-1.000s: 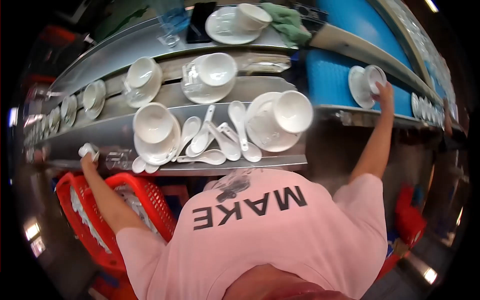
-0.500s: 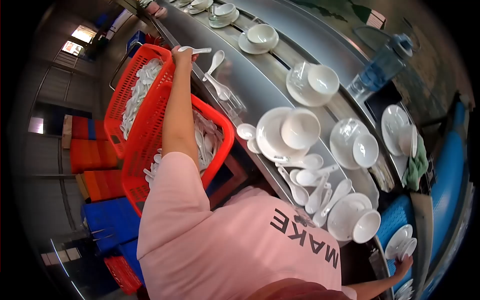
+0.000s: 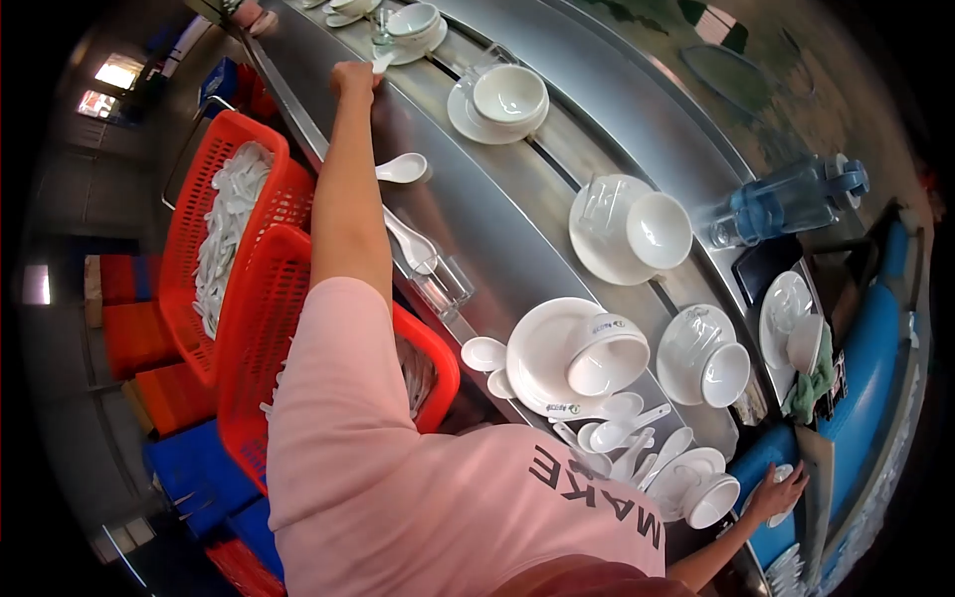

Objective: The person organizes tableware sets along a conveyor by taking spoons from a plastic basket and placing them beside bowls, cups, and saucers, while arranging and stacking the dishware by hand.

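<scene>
My left hand (image 3: 353, 78) is closed on a white spoon (image 3: 382, 64) at the upper left, above the metal counter (image 3: 438, 169). Two more white spoons lie below it, one (image 3: 403, 168) near my forearm and one (image 3: 416, 249) beside a clear glass (image 3: 443, 289). At the lower right, my right hand (image 3: 778, 495) has its fingers spread over a white dish (image 3: 783, 476) on the blue surface, partly hiding it. Near my shirt, several spoons (image 3: 617, 430) lie heaped between a plate with a bowl (image 3: 609, 354) and another such set (image 3: 712, 499).
Red baskets (image 3: 184, 269) holding white spoons stand left of the counter. Further plate-and-bowl sets (image 3: 659, 231) line the slatted strip. A blue bottle (image 3: 786, 202), a dark phone (image 3: 766, 264) and a green cloth (image 3: 811, 386) are at the right. Blue and orange crates (image 3: 199, 468) lie at the far left.
My left hand has moved from beside the basket over the counter, with a spoon in it. My right hand's fingers have spread over the dish. The view has shifted slightly.
</scene>
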`<state>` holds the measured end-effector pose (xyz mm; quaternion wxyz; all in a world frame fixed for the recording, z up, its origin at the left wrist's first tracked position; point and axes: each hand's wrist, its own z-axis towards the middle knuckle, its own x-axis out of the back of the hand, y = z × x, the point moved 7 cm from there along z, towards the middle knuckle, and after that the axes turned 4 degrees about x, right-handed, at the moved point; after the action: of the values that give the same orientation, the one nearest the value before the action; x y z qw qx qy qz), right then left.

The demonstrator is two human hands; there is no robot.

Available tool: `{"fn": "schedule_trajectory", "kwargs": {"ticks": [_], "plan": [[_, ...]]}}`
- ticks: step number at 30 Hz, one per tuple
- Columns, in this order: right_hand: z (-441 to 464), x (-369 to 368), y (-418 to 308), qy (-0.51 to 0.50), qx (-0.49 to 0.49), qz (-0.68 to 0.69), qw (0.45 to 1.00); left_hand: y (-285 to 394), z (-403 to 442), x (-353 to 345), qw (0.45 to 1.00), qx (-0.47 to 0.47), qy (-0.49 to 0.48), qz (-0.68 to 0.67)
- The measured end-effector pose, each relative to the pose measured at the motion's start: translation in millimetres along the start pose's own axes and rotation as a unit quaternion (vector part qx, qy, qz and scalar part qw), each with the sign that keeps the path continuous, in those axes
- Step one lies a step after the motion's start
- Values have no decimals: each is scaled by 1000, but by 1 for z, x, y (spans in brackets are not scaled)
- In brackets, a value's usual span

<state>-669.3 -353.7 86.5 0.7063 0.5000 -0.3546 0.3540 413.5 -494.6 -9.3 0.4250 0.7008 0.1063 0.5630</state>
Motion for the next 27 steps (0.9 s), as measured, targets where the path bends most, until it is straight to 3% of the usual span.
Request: {"fn": "schedule_trajectory", "kwargs": {"ticks": [1, 2, 4, 6, 9, 10, 12, 15, 16, 18, 20, 22, 24, 27], "plan": [[0, -9, 5, -6, -3, 16, 1000, 6, -7, -9, 998, -9, -11, -66], [-5, -14, 11, -17, -4, 28, 999, 21, -36, -3, 963, 44, 18, -266], [-2, -5, 3, 2, 0, 71, 997, 22, -27, -9, 992, -53, -96, -66], [1, -9, 8, 2, 6, 43, 999, 75, -105, 10, 972, -85, -220, -26], [-2, -15, 20, 2, 3, 70, 998, 82, -186, 21, 887, -150, -408, 157], [-3, -14, 28, 1, -1, 85, 996, 76, -208, 20, 861, -189, -431, 190], [-11, -20, 50, 4, 18, 56, 998, 80, -243, 27, 853, -329, -347, 207], [-14, -59, 96, 32, 36, 46, 998, 64, -249, 18, 840, -326, -364, 238], [-16, -66, 108, 25, 24, 27, 999, 66, -251, 19, 858, -299, -373, 187], [-20, -76, 129, 39, 13, 11, 999, 77, -244, 27, 892, -308, -278, 178], [-24, -83, 147, 42, -9, -80, 996, 86, -228, 40, 941, -281, -158, 106], [-33, -90, 167, 35, -114, -123, 985, 107, -243, 52, 977, -163, -133, 23], [-44, -92, 175, 22, -171, -106, 979, 105, -236, 45, 986, -120, -100, -51], [-48, -88, 174, 85, -152, -110, 979, 102, -236, 33, 996, -73, -19, -54]]}}
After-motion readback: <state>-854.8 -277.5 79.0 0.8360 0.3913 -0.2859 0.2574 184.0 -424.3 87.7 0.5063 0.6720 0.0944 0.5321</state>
